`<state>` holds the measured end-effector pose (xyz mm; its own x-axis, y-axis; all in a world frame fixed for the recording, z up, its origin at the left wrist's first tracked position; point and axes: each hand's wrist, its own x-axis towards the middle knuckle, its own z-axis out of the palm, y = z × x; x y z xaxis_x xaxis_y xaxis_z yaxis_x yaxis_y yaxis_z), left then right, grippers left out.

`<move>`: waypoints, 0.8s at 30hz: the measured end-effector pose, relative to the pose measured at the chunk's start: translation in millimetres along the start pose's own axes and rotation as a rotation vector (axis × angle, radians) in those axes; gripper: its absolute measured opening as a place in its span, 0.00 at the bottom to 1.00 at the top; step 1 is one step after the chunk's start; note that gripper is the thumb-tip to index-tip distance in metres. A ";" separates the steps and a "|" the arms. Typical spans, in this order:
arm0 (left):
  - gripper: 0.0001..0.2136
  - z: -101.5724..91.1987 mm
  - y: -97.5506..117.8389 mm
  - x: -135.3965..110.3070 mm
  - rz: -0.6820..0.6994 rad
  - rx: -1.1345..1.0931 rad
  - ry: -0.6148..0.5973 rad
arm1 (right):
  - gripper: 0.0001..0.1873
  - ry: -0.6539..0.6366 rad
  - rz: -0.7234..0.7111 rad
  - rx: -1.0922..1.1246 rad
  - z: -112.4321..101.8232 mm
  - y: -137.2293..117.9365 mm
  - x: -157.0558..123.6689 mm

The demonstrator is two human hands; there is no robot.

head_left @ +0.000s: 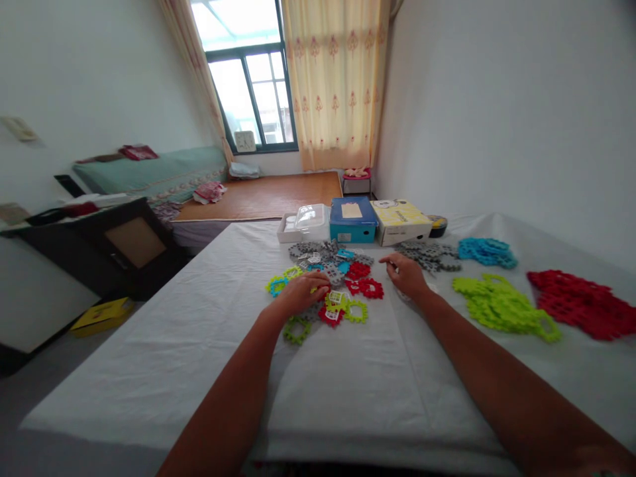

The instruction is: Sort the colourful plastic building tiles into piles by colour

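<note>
My left hand [303,293] rests over the left side of a mixed pile of flat plastic pieces with toothed edges. Its fingers are curled together, and whatever is under them is hidden. Near its fingertips lie grey pieces [332,272], a red piece [371,288] and a lime-green ring piece [356,311]. Another lime-green ring [297,330] sits below the wrist. Right of the pile, my right hand [406,275] hovers or rests low over the cloth, forefinger stretched out to the left, with nothing visible in it.
Sorted heaps stand to the right: grey [430,255], blue [487,252], lime-green [501,307] and red [586,305]. Behind the pile are a clear plastic container [313,222], a blue box [352,222] and a yellow-white box [401,222]. A white cloth [199,331] covers the table.
</note>
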<state>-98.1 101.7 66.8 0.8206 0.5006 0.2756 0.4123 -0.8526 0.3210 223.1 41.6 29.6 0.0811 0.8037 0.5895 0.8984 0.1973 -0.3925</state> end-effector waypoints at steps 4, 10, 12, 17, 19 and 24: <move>0.13 5.5 -6.5 2.5 -0.040 0.012 0.122 | 0.15 -0.089 -0.050 0.068 6.4 -20.4 -2.9; 0.21 25.7 -2.5 13.9 -0.148 0.171 0.216 | 0.15 -0.228 -0.120 0.114 9.3 -53.0 -8.3; 0.24 29.8 5.0 17.5 -0.164 0.213 0.134 | 0.14 -0.256 -0.142 0.119 9.6 -58.3 -9.6; 0.18 24.8 7.2 19.3 -0.279 0.206 0.143 | 0.13 -0.295 -0.174 0.133 12.4 -59.8 -11.5; 0.17 21.0 0.1 17.4 -0.339 0.155 0.235 | 0.13 -0.289 -0.170 0.137 13.9 -60.4 -11.9; 0.15 22.2 -14.5 13.8 -0.342 -0.206 0.310 | 0.13 -0.275 -0.174 0.157 17.3 -67.1 -12.0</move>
<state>-83.9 117.6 45.9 0.4828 0.7940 0.3695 0.5247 -0.6000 0.6039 154.3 28.5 36.7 -0.2054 0.8675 0.4531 0.8096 0.4107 -0.4193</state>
